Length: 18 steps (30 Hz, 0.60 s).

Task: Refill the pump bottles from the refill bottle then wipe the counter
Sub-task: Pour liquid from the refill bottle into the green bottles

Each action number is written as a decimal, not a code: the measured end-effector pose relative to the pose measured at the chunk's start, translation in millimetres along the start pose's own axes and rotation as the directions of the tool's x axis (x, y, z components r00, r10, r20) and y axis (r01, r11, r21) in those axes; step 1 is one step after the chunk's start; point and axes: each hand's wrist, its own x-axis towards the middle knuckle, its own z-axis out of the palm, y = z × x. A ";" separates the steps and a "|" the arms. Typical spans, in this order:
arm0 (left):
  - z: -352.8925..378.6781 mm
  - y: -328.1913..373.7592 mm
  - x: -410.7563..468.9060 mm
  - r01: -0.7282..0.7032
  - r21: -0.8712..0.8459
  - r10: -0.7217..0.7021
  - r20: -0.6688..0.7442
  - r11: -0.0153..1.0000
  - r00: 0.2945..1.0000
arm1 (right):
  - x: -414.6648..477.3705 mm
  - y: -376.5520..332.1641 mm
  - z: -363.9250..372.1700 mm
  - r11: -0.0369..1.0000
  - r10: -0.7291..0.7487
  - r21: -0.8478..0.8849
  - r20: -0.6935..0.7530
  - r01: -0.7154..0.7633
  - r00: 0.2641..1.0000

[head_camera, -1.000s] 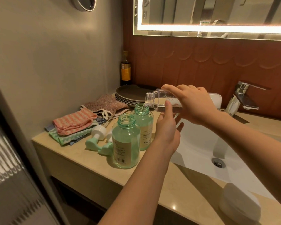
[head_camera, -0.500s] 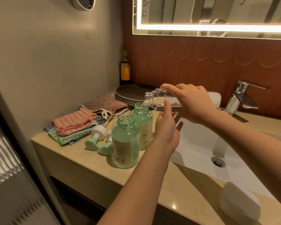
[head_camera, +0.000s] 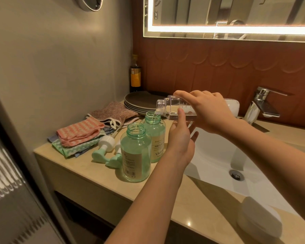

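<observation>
Counter [head_camera: 88,180]: refill bottle [head_camera: 173,110] within right fingers [head_camera: 201,103] (tilted).

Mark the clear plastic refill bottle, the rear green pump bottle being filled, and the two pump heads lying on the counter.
clear plastic refill bottle [head_camera: 167,107], head view, shoulder behind the neck.
rear green pump bottle [head_camera: 157,138], head view, upper body.
pump heads [head_camera: 105,147], head view, white collar of the left one.

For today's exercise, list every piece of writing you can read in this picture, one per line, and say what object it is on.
"FRESH": far green bottle, label top; the rest is cut off.
"YAPI": same label, lower; cut off by the left hand.
Near green bottle: barcode and print, too small.
Refill bottle: embossed marks, unreadable.
</observation>
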 end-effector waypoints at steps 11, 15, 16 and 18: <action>0.3 -0.4 0.7 -0.004 -0.012 0.004 0.001 1.000 1.000 | -0.1 -0.4 -1.6 1.000 -0.014 -0.007 -0.007 0.014 1.000; 0.8 -0.3 0.6 -0.004 -0.013 0.004 -0.002 1.000 1.000 | 0.4 -0.3 -1.4 1.000 -0.014 -0.014 -0.006 0.014 1.000; 0.7 -0.1 0.6 -0.004 -0.013 0.004 -0.002 1.000 1.000 | 0.6 -0.3 -1.2 1.000 -0.014 -0.015 -0.006 0.014 1.000; 0.6 -0.1 0.6 -0.002 -0.013 0.002 0.001 1.000 1.000 | 0.4 -0.7 -0.7 1.000 -0.014 -0.016 -0.006 0.013 1.000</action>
